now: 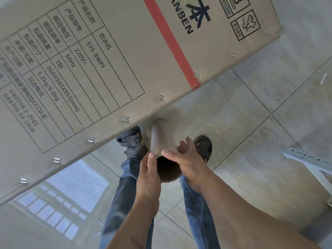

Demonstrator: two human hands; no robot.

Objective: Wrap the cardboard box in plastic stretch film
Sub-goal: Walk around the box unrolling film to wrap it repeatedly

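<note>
Glossy grey floor tiles (251, 123) with dark joints reflect a window at the lower left. On this floor stands the tall cardboard box (111, 60), stapled along its edge, with a red stripe and printed tables. Beside it, both hands hold the roll of stretch film (162, 139): the left hand (149, 175) and right hand (186, 157) grip its top end, fingers curled around the rim. A white metal bracket (309, 160) lies at right.

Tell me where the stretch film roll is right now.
In the head view the stretch film roll is lower centre, held upright between the left hand and right hand, just below the cardboard box edge, above the person's shoes.
</note>
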